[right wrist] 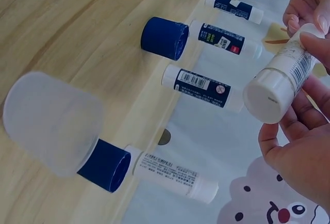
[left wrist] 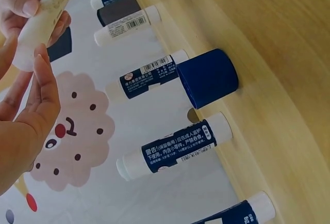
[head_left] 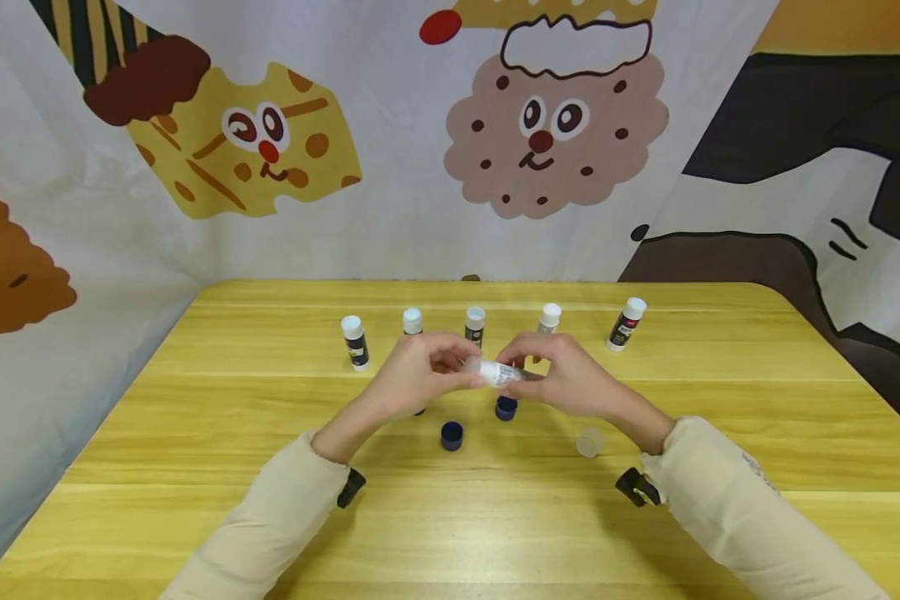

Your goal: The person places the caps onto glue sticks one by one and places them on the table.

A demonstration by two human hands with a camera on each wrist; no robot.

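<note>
Over the middle of the table, both hands hold a white glue stick (head_left: 497,372) lying nearly level. My left hand (head_left: 420,371) pinches its left end between thumb and fingers. Around the other end curl the thumb and fingers of my right hand (head_left: 566,379). The right wrist view shows the flat round base of the glue stick (right wrist: 278,87) and a printed barcode on its side. On the table below the hands stand a blue cap (head_left: 452,436), another blue cap (head_left: 506,408) and a translucent cap (head_left: 589,442). A further blue cap is mostly hidden by the left hand.
Several glue sticks stand upright in a row behind the hands, from a dark-labelled one (head_left: 356,343) at left to another (head_left: 627,323) at right. A white-labelled glue stick (right wrist: 175,175) is among them. Behind the wooden table (head_left: 450,533) hangs a cartoon-printed cloth (head_left: 397,225).
</note>
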